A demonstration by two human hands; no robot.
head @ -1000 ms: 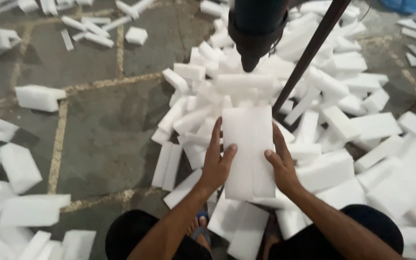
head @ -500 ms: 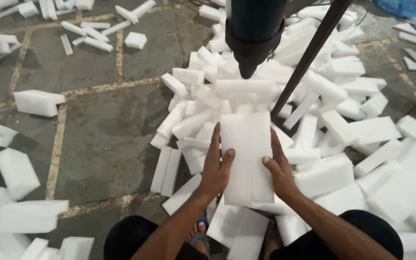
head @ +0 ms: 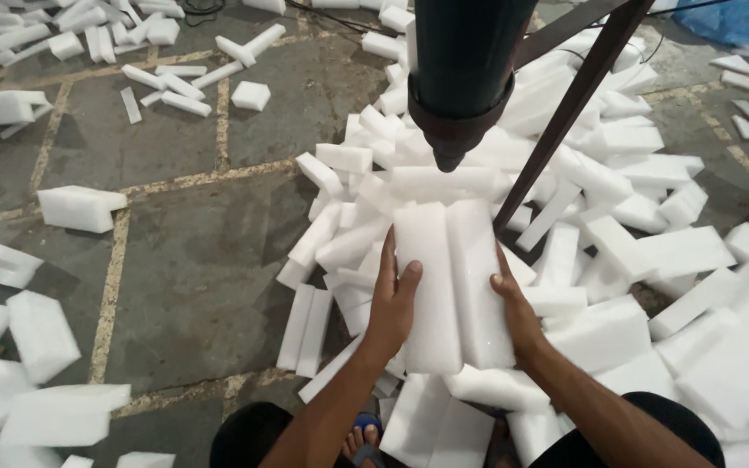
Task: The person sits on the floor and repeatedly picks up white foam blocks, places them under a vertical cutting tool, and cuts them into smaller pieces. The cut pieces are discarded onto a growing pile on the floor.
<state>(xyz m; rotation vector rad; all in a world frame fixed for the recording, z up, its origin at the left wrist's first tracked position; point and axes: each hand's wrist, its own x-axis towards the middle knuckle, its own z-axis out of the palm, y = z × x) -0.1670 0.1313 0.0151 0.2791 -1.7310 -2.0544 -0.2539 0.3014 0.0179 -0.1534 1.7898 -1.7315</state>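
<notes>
- Head view: the left hand [head: 394, 299] and the right hand [head: 513, 308] sit on opposite long edges of a white foam slab [head: 452, 282], pressing inward. The hands are apart with the slab clamped between them, left thumb lying over its face.
- The slab shows a seam down the middle, so it may be two pieces held side by side. If so, only the sideways squeeze keeps them together, and a slack grip could let one half drop or slide against the other.
- Just beyond the fingertips, past the far end of the slab, hangs the dark tool head [head: 461, 78] with its narrow tip pointing down. Should the slab be pushed forward unevenly, it could meet the tip crooked. Foam is soft, so it would likely dent or tear rather than resist.
- The fingers wrap the edges near the slab's near half. If they crept toward the far end, they would come close under the tip, which looks like the main risk to the person.
- Right of the right hand, a slanted metal bar [head: 569, 113] runs down toward the slab. A sideways swing could knock the foam against it.
- Under and around the hands lies a loose pile of foam blocks [head: 652, 251] on the floor [head: 192, 251]. The pile could shift, and a sandalled foot [head: 361, 438] shows below the wrists where pieces could slip underfoot.
</notes>
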